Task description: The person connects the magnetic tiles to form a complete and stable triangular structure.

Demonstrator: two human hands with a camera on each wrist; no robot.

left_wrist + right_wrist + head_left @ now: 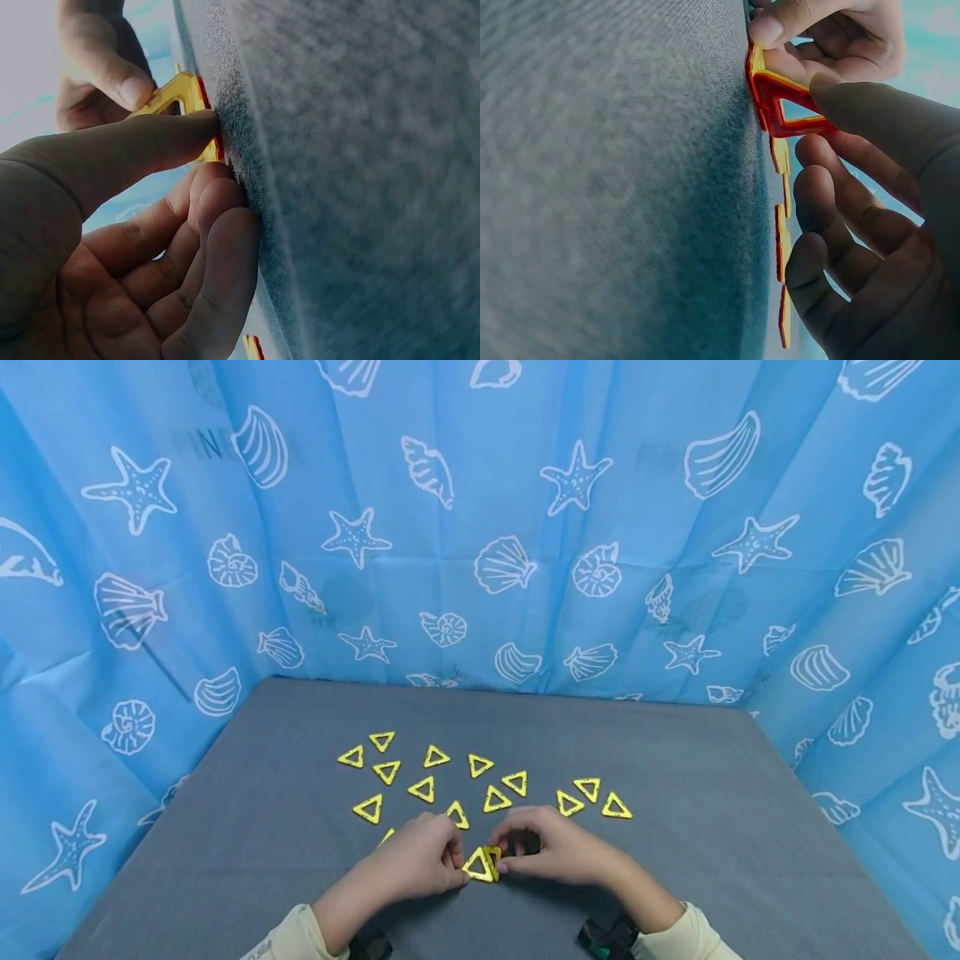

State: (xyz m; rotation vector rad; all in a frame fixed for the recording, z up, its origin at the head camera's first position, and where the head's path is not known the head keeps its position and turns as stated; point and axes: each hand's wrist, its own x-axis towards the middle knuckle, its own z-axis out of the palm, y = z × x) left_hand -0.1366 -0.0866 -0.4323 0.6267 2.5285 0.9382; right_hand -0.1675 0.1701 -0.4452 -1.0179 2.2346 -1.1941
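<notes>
Two hands meet at the near edge of the grey worktop, both on a small cluster of yellow triangles. The left hand has its fingers curled, thumb tip pressing one triangle flat against the cloth. The right hand pinches a second triangle that stands tilted on edge against the first.

Only the right wrist view shows that this tilted piece has a red inner edge, with the right thumb on its outer side and the left thumb tip on the corner against the cloth. The left wrist view shows the left thumb lying across the flat piece, the other fingers folded beneath, touching only the cloth.

Farther back, loose triangles lie scattered flat, apart from one another. Beyond hangs a blue curtain printed with shells.
</notes>
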